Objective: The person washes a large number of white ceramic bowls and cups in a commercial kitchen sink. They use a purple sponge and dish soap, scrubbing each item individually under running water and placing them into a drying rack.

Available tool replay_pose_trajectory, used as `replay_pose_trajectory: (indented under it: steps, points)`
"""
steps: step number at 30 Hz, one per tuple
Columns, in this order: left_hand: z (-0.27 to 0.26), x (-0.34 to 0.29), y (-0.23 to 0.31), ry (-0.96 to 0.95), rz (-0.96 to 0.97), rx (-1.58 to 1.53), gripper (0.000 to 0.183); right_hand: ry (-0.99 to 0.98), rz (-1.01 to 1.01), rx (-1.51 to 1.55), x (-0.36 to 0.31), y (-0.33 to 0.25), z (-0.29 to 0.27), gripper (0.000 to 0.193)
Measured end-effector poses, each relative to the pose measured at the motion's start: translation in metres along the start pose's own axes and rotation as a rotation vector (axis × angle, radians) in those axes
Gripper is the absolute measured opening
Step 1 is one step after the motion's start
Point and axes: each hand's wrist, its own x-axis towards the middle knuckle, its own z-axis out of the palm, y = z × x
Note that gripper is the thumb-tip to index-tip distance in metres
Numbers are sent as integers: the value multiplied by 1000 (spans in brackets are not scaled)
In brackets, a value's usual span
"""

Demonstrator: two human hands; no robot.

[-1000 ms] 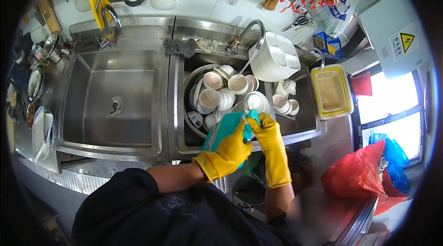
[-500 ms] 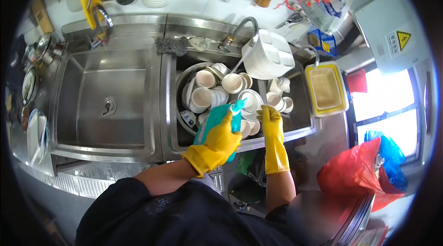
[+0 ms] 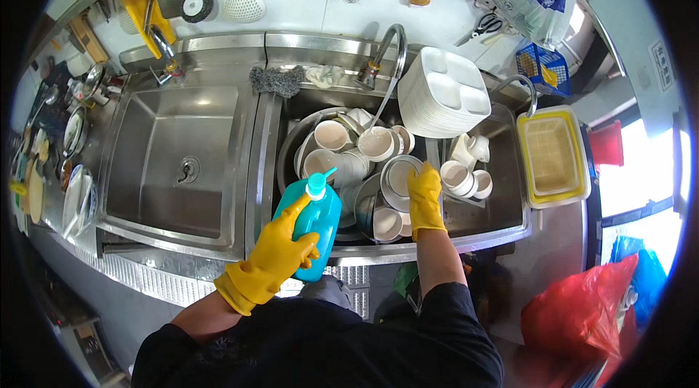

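My left hand point(image 3: 271, 258), in a yellow rubber glove, grips a teal pump bottle point(image 3: 322, 222) upright in front of the middle sink, its index finger lying near the pump collar. My right hand point(image 3: 427, 197), gloved the same, is closed at the right rim of a round white bowl point(image 3: 400, 176); its fingertips are partly hidden. Beneath and behind lie several white cups and bowls, many heaped in a round metal basin point(image 3: 282, 162). From the curved faucet point(image 3: 397, 42), a thin stream of water falls into one bowl point(image 3: 376, 144).
A tall stack of white compartment trays point(image 3: 445, 93) stands behind my right hand. More cups point(image 3: 457, 177) sit in the right sink, beside a yellow-rimmed container point(image 3: 555, 158). Another steel sink point(image 3: 175, 162) lies left. A red plastic bag point(image 3: 579, 308) rests at lower right.
The bottle has become more upright and moved toward my left with my left hand. My right hand has gone from beside the pump nozzle to the white bowl's rim. The view has shifted.
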Motion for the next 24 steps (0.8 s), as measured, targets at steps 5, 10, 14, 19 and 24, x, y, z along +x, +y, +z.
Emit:
replay_pose_trajectory:
  steps: [5, 10, 14, 19, 24]
  points:
    - [10, -13, 0, 87, 14, -2, 69, 15, -501, 127, 75, -58, 17, 50]
    - [16, -24, 1, 152, -45, 77, 74, -380, -510, -109, 136, -99, 54, 43]
    - [19, -30, 2, 186, -98, 65, 75, -613, -437, -132, 137, -112, 62, 36]
    - [18, -33, -3, 177, -96, 11, 75, -499, -749, -233, 93, -132, 43, 27]
    - [18, -37, -5, 166, -84, 73, 75, -488, -925, -248, 86, -137, 25, 25]
